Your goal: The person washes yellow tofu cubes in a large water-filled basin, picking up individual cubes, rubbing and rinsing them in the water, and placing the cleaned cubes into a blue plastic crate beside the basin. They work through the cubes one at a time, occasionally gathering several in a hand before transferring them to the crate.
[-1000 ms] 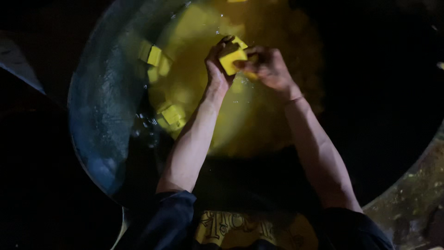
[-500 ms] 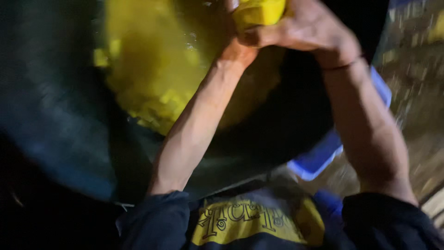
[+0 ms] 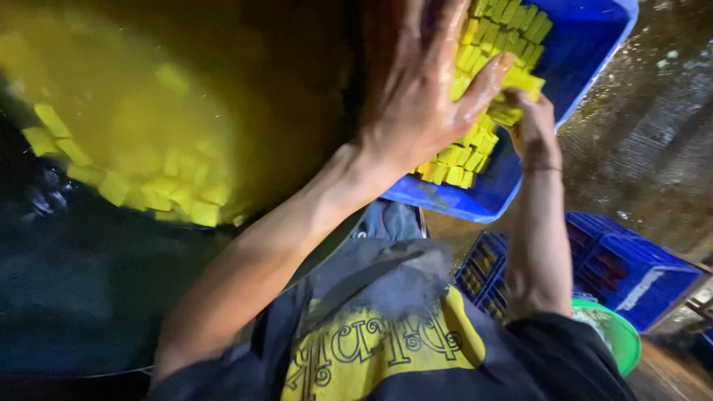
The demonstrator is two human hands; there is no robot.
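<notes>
The left hand (image 3: 416, 96) lay spread open against the yellow blocks (image 3: 475, 141) stacked in the blue tray (image 3: 587, 52). The right hand (image 3: 531, 122) pinched one block at the stack's edge, beside the dark vat (image 3: 111, 297) of yellow liquid.

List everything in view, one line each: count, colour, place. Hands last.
large pan: one, dark, left half of view, filled with yellow liquid.
yellow cubes: many, yellow, floating in the pan's liquid.
blue tray: one, blue, upper right, beside the pan.
stacked cubes: many, yellow, packed in rows inside the blue tray.
blue crates: at least two, blue, lower right on the wet floor.
green basin: one, green rim, bottom right, partly hidden by the sleeve.
left hand: open, palm down, fingers spread over the stacked cubes.
right hand: at the tray, fingers around a yellow cube.
</notes>
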